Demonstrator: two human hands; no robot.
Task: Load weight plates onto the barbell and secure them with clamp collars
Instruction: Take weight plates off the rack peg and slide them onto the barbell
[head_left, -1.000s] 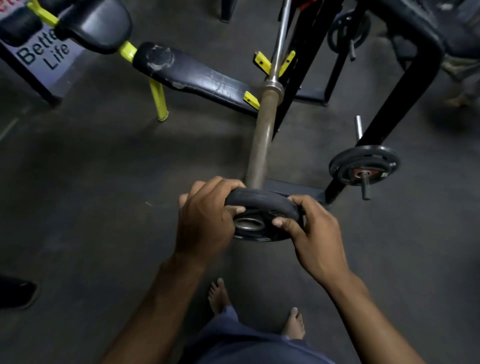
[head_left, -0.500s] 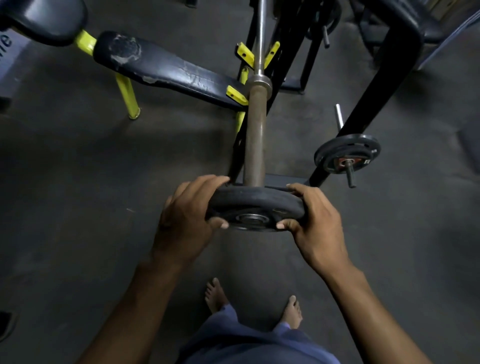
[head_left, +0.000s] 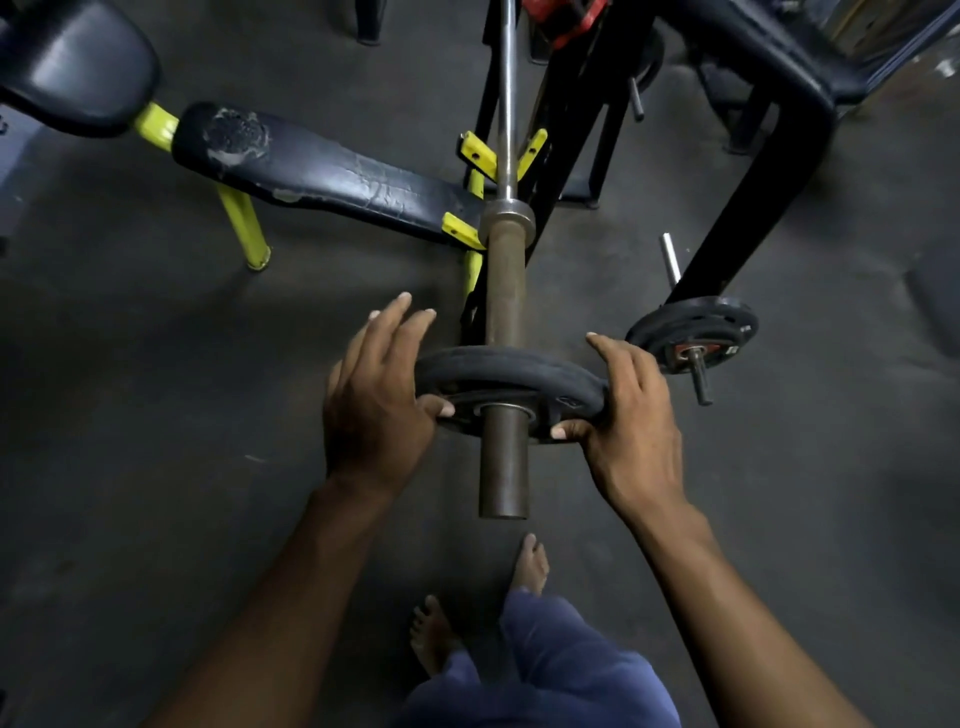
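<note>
A black round weight plate sits threaded on the brown sleeve of the barbell, partway along it, with the sleeve's end sticking out toward me. My left hand holds the plate's left rim, thumb on its face and fingers spread behind. My right hand grips the right rim the same way. The bar's thin chrome shaft runs up into yellow rack hooks. No clamp collar shows on the sleeve.
A worn black bench on yellow legs lies to the left. A black rack frame stands right, with another plate stored on its peg. My bare feet stand just below the sleeve's end on dark floor.
The plate has gone from the tip of the sleeve onto it and slid inward, so the sleeve's end now pokes out through the hole. My left fingers have spread.
</note>
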